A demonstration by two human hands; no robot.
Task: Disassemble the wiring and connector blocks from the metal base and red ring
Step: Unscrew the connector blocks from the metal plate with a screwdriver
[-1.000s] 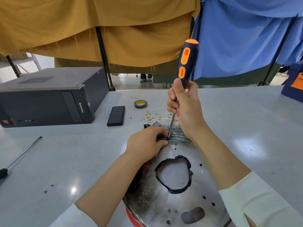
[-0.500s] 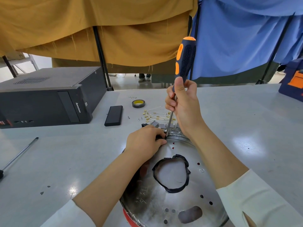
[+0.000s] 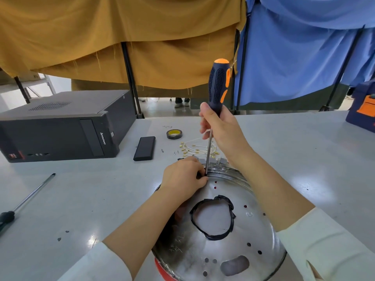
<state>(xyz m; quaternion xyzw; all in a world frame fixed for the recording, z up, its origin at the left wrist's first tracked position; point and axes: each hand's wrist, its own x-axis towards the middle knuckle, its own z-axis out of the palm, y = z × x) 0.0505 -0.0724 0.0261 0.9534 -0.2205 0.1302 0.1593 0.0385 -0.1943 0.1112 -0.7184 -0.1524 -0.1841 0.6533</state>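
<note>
The round metal base point(image 3: 239, 236) lies on the table in front of me, with the red ring point(image 3: 162, 270) showing under its near edge. Black tape rims its centre hole point(image 3: 213, 218). My right hand point(image 3: 221, 130) grips a black and orange screwdriver point(image 3: 218, 84) upright, its tip at the base's far rim. My left hand point(image 3: 182, 176) pinches a small dark part at that rim beside the tip; the part is mostly hidden. Grey connector blocks point(image 3: 213, 160) and loose white wires with brass terminals point(image 3: 192, 149) lie just beyond the base.
A black computer case point(image 3: 60, 128) stands at the left. A black flat box point(image 3: 144, 148) and a roll of tape point(image 3: 174, 134) lie behind the wires. A second screwdriver point(image 3: 26, 201) lies at the left edge. A blue and orange case point(image 3: 363, 110) is far right.
The screwdriver handle has turned in my right hand, so its orange stripe faces another way. My left hand stays at the rim.
</note>
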